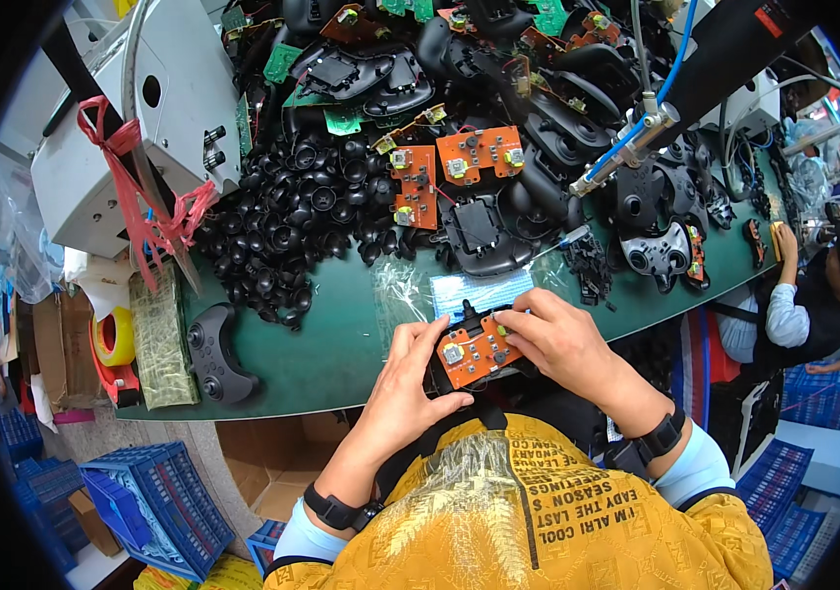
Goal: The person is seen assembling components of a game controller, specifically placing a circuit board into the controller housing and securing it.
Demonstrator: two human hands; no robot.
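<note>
Close to my body at the table's front edge, my left hand (402, 385) grips the left side of a black game controller shell (468, 311). An orange circuit board (476, 354) lies on that shell, face up, with a white-and-yellow joystick module at its left end. My right hand (569, 346) is closed at the board's upper right corner, thumb and fingertips pinched beside another joystick module. The fingers partly hide that corner. Just beyond my hands lies a blue-and-white pad (480, 292). Past it rest a black controller half (484, 236) and two loose orange boards (479, 155) (416, 187).
Black thumbstick caps (292, 211) form a large heap on the green table (341, 339). A black controller (219, 354) lies front left, near a tape dispenser (115, 354). A grey machine box (144, 128) stands left. An air-driven tool (626, 147) hangs right; a co-worker (813, 285) sits beyond.
</note>
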